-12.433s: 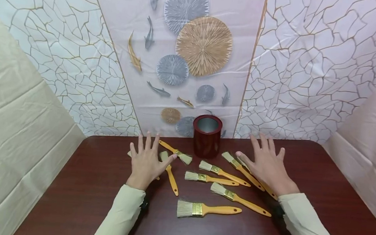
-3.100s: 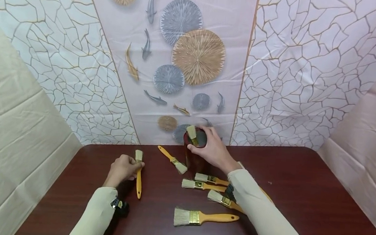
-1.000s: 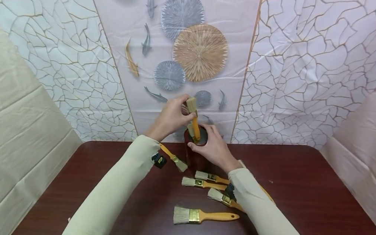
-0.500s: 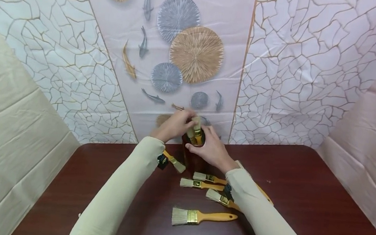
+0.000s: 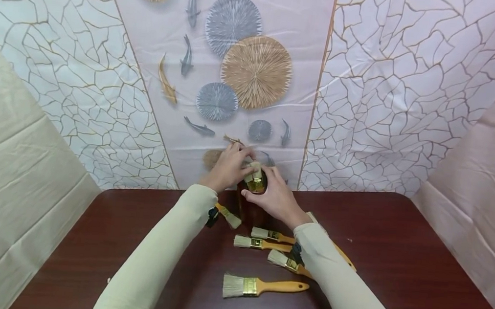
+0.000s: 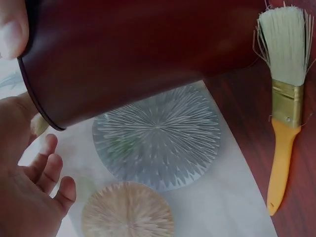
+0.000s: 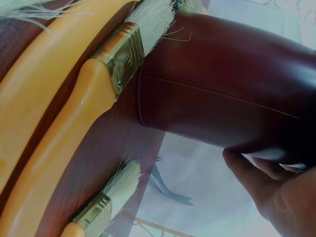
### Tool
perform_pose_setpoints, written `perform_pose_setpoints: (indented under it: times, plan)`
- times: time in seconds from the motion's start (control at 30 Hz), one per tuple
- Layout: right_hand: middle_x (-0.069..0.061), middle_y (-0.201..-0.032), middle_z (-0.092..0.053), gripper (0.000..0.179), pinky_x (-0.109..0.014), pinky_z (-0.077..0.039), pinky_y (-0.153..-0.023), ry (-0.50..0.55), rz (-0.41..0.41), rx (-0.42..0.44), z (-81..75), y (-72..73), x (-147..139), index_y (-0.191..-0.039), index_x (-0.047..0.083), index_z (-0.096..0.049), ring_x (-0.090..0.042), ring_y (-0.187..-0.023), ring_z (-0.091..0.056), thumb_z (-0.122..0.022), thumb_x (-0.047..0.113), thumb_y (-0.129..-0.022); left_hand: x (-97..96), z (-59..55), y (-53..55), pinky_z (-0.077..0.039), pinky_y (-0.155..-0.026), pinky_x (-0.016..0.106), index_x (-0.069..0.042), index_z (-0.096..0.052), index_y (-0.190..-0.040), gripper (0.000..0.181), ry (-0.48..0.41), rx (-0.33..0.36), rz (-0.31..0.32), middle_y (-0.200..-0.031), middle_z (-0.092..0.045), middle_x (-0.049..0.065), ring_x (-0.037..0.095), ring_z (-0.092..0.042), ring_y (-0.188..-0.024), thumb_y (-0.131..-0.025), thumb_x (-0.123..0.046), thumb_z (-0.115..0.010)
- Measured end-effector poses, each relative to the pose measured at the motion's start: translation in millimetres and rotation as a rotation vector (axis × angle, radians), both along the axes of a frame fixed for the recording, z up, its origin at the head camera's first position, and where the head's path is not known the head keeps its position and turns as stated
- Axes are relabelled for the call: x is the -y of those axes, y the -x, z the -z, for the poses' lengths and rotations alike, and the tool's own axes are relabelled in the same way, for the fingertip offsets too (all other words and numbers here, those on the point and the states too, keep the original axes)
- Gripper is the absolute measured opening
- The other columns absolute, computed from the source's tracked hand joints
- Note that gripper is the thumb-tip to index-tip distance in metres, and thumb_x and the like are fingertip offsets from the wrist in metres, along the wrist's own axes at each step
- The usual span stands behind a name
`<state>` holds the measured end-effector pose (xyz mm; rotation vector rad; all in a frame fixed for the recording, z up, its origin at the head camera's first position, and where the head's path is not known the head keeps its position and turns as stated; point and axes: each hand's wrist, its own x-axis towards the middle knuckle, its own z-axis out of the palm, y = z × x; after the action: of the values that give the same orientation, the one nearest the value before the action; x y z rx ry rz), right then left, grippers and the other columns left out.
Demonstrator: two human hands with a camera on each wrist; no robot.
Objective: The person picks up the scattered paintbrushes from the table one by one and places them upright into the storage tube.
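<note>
At the back of the table stands a dark red cylindrical can [image 6: 123,59]. My right hand [image 5: 276,199] holds it, thumb and fingers around its upper part. Two paintbrushes [image 5: 256,182] are in its mouth with pale bristles up, their handles hidden inside. My left hand [image 5: 225,169] is at the can's mouth from the left, its thumb and fingers pinching one brush at the bristles. In the left wrist view, the left hand's other fingers [image 6: 47,170] are loosely bent beside the rim.
One paintbrush [image 5: 229,217] lies left of the can, under the left forearm. Several more lie right and in front, including a wide brush [image 5: 262,287] nearest me. The right sleeve [image 5: 330,265] covers some handles. A patterned wall cloth [image 5: 366,111] rises behind the table.
The left hand lifted a brush from the table's left and brought it over the can; in the last second it has lowered it, handle down, beside the first. The right hand still holds the can.
</note>
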<state>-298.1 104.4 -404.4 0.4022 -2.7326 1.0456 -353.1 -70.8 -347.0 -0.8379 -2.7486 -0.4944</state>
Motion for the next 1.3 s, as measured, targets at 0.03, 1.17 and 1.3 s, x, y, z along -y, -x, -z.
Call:
perform_pose_setpoints:
  times: [0.03, 1.17, 1.3]
  plan:
    - [-0.009, -0.151, -0.044, 0.101, -0.055, -0.054, -0.095, -0.002, 0.001, 0.003, 0.1, 0.3, 0.1, -0.165, 0.016, -0.035, -0.034, -0.115, -0.062, -0.074, 0.068, -0.087, 1.7, 0.9, 0.2, -0.045, -0.105, 0.050, -0.012, -0.068, -0.128, 0.035, -0.018, -0.001, -0.005, -0.132, -0.056, 0.012, 0.032, -0.052, -0.122, -0.104, -0.038, -0.069]
    - [-0.009, -0.146, -0.047, 0.101, -0.055, -0.053, -0.095, 0.026, 0.003, -0.004, 1.8, 3.1, -1.8, -0.165, 0.017, -0.035, -0.032, -0.116, -0.059, -0.077, 0.065, -0.087, 85.0, 86.8, -11.0, -0.057, -0.096, 0.040, -0.007, -0.078, -0.117, 0.018, 0.215, 0.246, 0.134, -0.116, -0.075, 0.007, 0.025, -0.070, -0.113, -0.099, -0.005, -0.074]
    - [-0.009, -0.146, -0.047, 0.101, -0.054, -0.053, -0.096, 0.026, 0.004, -0.001, 2.7, 3.1, -0.9, -0.165, 0.016, -0.034, -0.032, -0.117, -0.059, -0.077, 0.064, -0.087, 84.7, 89.2, -18.1, -0.057, -0.095, 0.040, -0.012, -0.081, -0.113, 0.015, 0.306, 0.180, 0.115, -0.114, -0.075, 0.004, 0.024, -0.069, -0.112, -0.100, -0.009, -0.074]
